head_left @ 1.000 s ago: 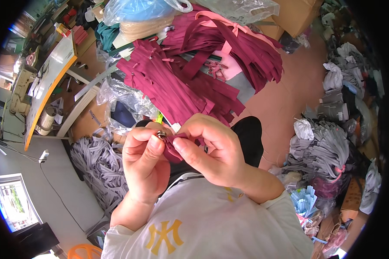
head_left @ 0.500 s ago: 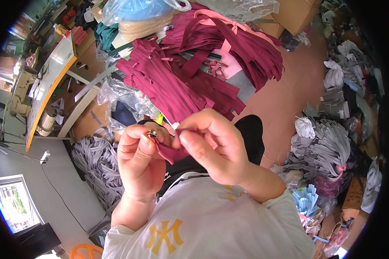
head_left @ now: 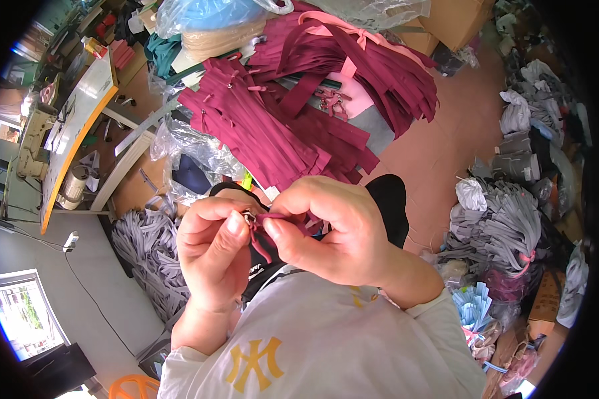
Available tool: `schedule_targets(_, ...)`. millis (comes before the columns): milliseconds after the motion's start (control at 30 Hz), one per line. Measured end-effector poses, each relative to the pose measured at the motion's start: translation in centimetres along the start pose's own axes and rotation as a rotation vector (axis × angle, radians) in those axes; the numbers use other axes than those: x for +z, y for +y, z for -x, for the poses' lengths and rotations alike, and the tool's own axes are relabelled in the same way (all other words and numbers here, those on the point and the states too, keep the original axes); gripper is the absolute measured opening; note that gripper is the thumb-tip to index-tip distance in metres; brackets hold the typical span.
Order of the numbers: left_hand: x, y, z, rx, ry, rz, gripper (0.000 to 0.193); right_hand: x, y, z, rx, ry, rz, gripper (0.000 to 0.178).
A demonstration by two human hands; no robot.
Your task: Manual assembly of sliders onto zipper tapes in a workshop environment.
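My left hand point(head_left: 209, 249) and my right hand point(head_left: 329, 229) meet in front of my chest over a dark red zipper strip point(head_left: 267, 233). The left thumb and forefinger pinch a small metal slider point(head_left: 249, 217) at the strip's end. My right fingers grip the strip right beside it, and its tail hangs down between the two hands. Beyond the hands lies a big pile of the same dark red zipper strips point(head_left: 279, 126).
A pink strip bundle point(head_left: 353, 63) and plastic bags point(head_left: 203, 16) sit at the top. Grey strip heaps lie at the left point(head_left: 146, 256) and right point(head_left: 512, 226). A sewing table point(head_left: 73, 123) stands far left, cardboard boxes point(head_left: 456, 20) at the top right.
Both hands have stayed together on the strip, shifting slightly. The fingers have re-gripped and the slider sits tighter between my left thumb and forefinger.
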State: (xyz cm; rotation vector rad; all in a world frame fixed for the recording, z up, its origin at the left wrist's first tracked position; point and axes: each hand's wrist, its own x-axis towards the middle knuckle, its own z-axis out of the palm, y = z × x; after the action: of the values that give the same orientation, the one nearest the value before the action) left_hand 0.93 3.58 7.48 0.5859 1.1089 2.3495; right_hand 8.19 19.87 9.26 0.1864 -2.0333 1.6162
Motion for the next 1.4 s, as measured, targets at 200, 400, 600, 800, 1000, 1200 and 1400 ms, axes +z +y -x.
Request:
schedule_targets(200,-0.4,0.5,-0.1,0.072,-0.047,-0.209,0.013,-0.3,0.3,-0.2,-0.109,-0.020,0.100,0.011)
schedule_targets(400,-0.1,0.3,-0.1,0.176,-0.079,-0.265,0.013,0.0,0.9,0.3,-0.205,0.039,0.131,0.016)
schedule_targets(600,-0.2,0.0,0.1,0.262,-0.095,-0.367,0.013,0.0,1.3,0.2,-0.363,0.053,0.229,0.028)
schedule_targets(800,-0.4,0.0,0.0,0.372,-0.139,-0.582,0.013,-0.2,1.4,0.1,-0.462,0.053,0.333,0.031)
schedule_targets(1000,-0.4,0.2,-0.3,0.468,-0.202,-0.704,0.015,-0.1,1.4,0.4,-0.426,0.070,0.246,0.030)
schedule_targets(1200,0.6,1.4,-0.3,0.561,-0.259,-0.880,0.021,-0.4,1.2,0.5,-0.401,0.037,0.161,0.030)
schedule_targets(1400,1.4,2.0,-0.1,0.571,-0.249,-0.949,0.027,-0.6,1.2,0.8,-0.348,-0.003,0.107,0.031)
